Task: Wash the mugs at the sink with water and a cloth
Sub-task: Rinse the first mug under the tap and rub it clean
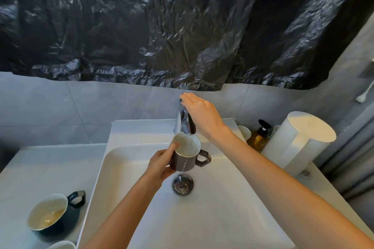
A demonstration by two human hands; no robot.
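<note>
A person's left hand (162, 162) grips a glossy dark brown mug (187, 154) with a pale interior and an angular handle, holding it upright over the back of a white rectangular sink (212, 218), directly beneath the spout of a polished chrome tap (185, 121); a thin stream of water runs into the cup. The right hand (199, 112) rests curled over the top of the tap's lever. Below the mug, a round metal drain plug (182, 184) sits in the smooth basin. On the white bench (30, 172) near the sink's left edge stands a dark green mug (53, 213) with brownish residue inside, its handle towards the sink. At the bench's back right corner are an amber pump bottle (259, 137) with a black top, small white cups (244, 132) and a tall white cylindrical container (299, 141). Crinkled black plastic sheeting (162, 22) hangs over the grey tiled wall (60, 103) behind.
</note>
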